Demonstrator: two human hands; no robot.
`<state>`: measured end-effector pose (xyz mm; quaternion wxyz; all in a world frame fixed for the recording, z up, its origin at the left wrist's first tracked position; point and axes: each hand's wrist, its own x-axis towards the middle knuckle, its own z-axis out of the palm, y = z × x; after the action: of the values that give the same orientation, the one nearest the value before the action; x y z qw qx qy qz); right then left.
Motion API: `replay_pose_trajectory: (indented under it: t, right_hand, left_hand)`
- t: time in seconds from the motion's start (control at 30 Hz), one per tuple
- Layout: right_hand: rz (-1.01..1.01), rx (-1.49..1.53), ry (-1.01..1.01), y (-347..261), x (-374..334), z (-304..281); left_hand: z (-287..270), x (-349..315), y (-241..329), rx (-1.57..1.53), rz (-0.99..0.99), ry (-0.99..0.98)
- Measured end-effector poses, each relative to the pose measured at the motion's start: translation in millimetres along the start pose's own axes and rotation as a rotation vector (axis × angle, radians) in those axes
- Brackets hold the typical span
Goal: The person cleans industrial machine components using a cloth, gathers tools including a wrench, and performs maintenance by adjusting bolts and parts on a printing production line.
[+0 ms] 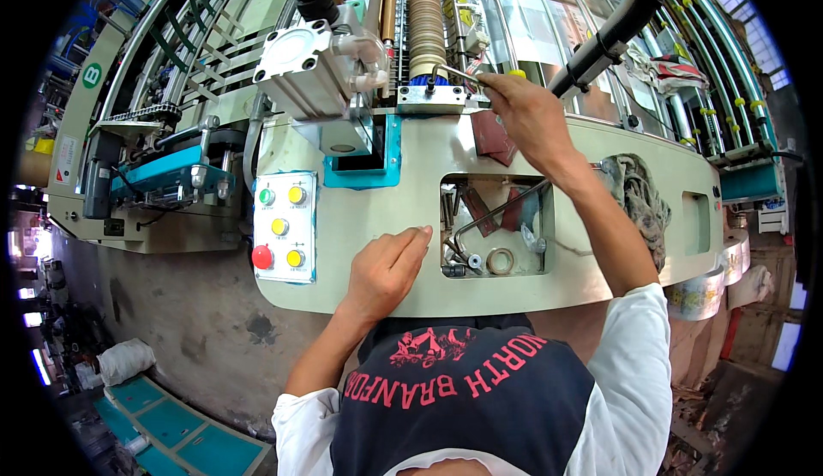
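Observation:
My right hand (525, 120) reaches over the cream machine panel (386, 206), its fingers closed around the long arm of an L-shaped hex key (456, 72). The key's bent end points down at a bolt on a small silver metal block (418, 97). Just behind that block is the end of a ribbed tan roller (426, 21). My left hand (386, 272) lies on the panel near its front edge, fingers stretched toward the recessed tray (549, 227), holding nothing. A dark red abrasive-looking sheet (494, 139) lies below my right hand.
Inside the tray are a bent metal rod (489, 216), a tan ring (500, 261) and small metal parts. A button box (285, 227) with a red button sits left. A pneumatic cylinder (300, 64) stands left of the roller. Grey rags (636, 206) lie beside my right forearm.

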<state>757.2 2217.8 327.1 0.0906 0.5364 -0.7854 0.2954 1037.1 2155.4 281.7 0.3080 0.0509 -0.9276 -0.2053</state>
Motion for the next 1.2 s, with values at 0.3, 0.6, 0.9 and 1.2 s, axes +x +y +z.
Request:
replay_pose_trajectory:
  t: [0.3,0.6,0.9,1.2]
  right_hand:
    - [0.121,-0.108,-0.079,-19,2,13]
    - [0.243,-0.154,-0.175,-36,-3,16]
    - [0.142,-0.167,-0.216,-15,4,17]
    - [-0.446,-0.683,-0.089,67,75,41]
  left_hand:
    - [4,4,-18,-0.051,0.016,0.045]
    - [1,22,-22,-0.122,0.033,0.036]
    - [4,27,-25,-0.131,0.03,0.037]
    - [12,33,-25,-0.156,0.0,-0.067]
